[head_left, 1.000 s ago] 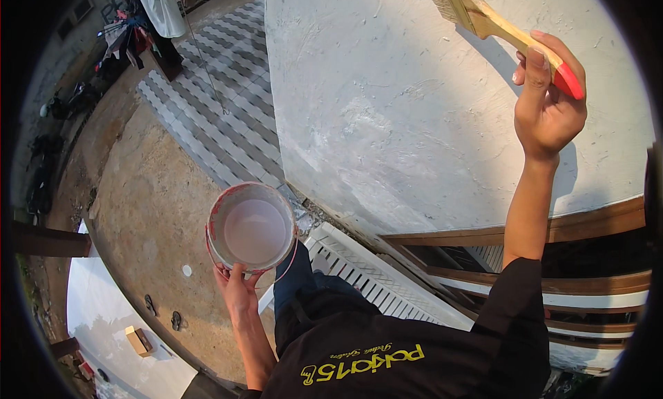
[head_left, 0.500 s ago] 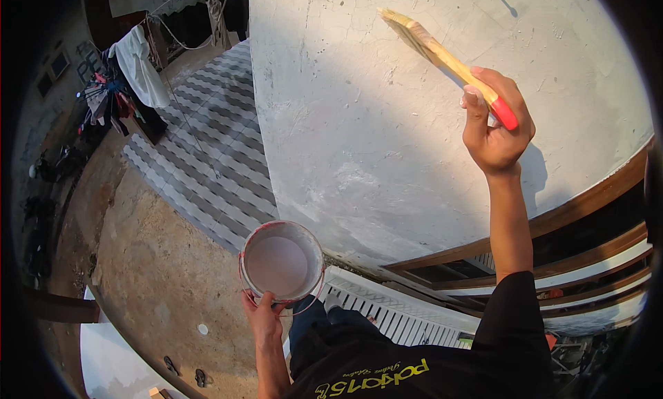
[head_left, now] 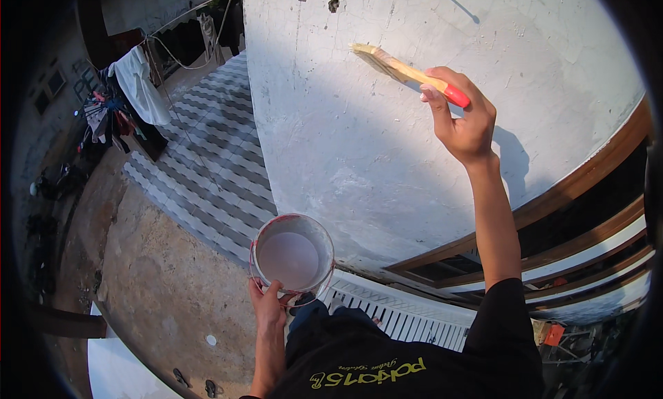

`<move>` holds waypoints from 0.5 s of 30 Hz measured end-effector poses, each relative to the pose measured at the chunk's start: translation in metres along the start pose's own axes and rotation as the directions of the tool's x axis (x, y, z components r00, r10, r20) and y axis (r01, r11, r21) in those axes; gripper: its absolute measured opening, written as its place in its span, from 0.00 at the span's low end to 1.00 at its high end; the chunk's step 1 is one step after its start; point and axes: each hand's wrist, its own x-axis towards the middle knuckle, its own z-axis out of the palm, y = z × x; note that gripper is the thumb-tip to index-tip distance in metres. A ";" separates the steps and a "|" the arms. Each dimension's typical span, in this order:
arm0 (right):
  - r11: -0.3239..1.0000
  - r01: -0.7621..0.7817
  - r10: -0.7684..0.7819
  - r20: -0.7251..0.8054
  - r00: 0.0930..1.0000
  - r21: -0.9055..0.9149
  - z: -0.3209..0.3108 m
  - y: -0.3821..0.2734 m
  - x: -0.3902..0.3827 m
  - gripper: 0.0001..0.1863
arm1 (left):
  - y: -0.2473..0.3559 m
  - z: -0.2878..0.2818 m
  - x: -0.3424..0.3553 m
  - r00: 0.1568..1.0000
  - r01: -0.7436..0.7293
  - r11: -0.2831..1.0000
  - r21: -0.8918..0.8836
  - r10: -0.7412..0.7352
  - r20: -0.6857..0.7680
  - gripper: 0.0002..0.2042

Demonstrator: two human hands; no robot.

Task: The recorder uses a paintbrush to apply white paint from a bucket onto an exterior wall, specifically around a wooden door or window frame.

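Note:
My right hand (head_left: 466, 116) is closed round the handle of a paintbrush (head_left: 400, 71), wooden with a red end. Its bristle end points up and left, close against the pale plastered wall (head_left: 345, 137); whether it touches, I cannot tell. Low in the middle, my left hand (head_left: 268, 301) grips the near rim of a paint bucket (head_left: 327, 250), thumb over the edge. Inside lies pale, pinkish-white paint (head_left: 289, 259). A thin wire handle hangs round the bucket's near side.
A white slatted bench (head_left: 407, 328) is below me, along the wall. Brown wooden frames (head_left: 587, 181) edge the wall at right. Grey zigzag tiles (head_left: 207, 123) cover the floor at left, near hanging laundry (head_left: 140, 81). Sandals (head_left: 210, 388) lie on the bare ground.
In the picture, my right hand and the paintbrush have shifted left, the bristle end lower. The bucket in my left hand has moved slightly right and up. Two holes in the wall now show.

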 end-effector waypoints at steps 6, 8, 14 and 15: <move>0.991 -0.069 0.054 -0.130 0.990 -0.114 -0.010 0.007 0.016 0.11 | 0.008 0.000 0.006 0.999 0.019 0.999 0.048 -0.021 0.047 0.16; 0.975 -0.010 -0.034 -0.193 0.981 -0.222 -0.013 -0.003 0.022 0.12 | 0.011 0.003 0.010 0.997 0.027 0.999 0.047 -0.030 0.064 0.17; 0.988 -0.055 0.050 -0.040 0.998 -0.145 -0.010 0.001 0.008 0.12 | 0.021 0.016 0.015 0.996 0.043 0.995 0.089 -0.050 0.079 0.17; 0.968 -0.145 0.117 -0.143 0.983 -0.204 -0.017 0.006 0.007 0.12 | 0.024 0.019 0.014 0.995 0.040 0.997 0.071 -0.046 0.089 0.16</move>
